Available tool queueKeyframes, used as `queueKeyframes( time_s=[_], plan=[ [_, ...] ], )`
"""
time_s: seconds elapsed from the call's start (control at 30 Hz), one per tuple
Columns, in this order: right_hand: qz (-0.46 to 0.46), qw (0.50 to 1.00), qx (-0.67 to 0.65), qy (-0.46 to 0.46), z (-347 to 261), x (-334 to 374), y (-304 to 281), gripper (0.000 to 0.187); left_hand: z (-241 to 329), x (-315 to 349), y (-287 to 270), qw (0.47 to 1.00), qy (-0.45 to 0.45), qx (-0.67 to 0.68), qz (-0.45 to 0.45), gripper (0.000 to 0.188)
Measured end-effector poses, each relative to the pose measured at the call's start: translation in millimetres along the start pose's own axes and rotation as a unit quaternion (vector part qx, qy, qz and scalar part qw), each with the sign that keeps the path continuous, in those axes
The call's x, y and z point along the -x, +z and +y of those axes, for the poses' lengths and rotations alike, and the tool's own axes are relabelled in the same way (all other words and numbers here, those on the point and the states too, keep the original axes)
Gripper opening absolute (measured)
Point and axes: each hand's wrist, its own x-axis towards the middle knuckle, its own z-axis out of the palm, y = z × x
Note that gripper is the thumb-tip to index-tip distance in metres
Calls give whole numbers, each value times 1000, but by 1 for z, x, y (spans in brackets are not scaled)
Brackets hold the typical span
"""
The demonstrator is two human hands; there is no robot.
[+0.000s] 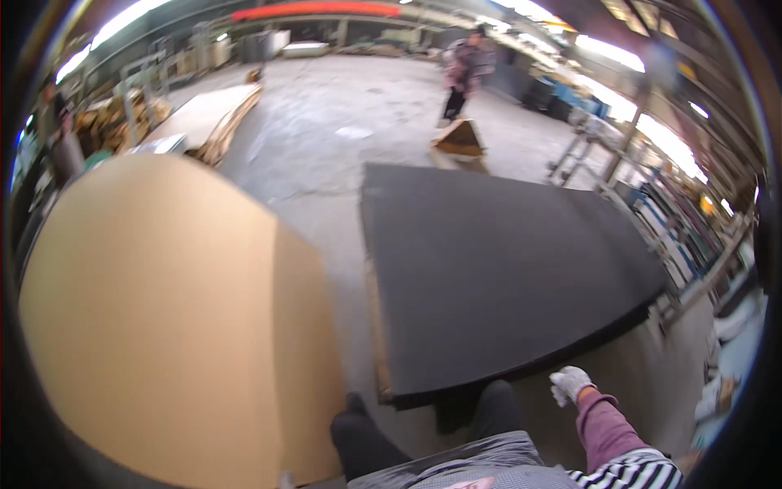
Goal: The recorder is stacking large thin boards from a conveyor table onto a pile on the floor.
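A large tan cardboard sheet (163, 310) fills the left side, its right part in shade. At its lower edge a small bit of pale glove, my left hand (287, 479), shows gripping the sheet; the rest of that hand is hidden. My right hand (573, 385), in a white glove, hangs with its fingers curled in and nothing visible in them. It is near the front edge of a stack of black sheets (505, 269) but apart from it. The black stack lies flat in front of my legs.
Ahead, a person (467, 69) stands behind a folded brown piece of cardboard (460, 138) on the grey floor (301, 122). Stacked pale sheets (208, 114) lie at the far left. Metal racks and a wheeled frame (574, 151) line the right side.
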Motion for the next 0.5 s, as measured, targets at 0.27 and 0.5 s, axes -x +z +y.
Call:
queueKeyframes(
  time_s=[0.27,0.5],
  plan=[
    [-94,974,-199,-63,29,-77,-2,23,299,157,160,938,251,-233,-51,63],
    [-164,874,-335,-312,-4,17,-67,40,375,421,444,591,567,-385,-425,64]
  ],
)
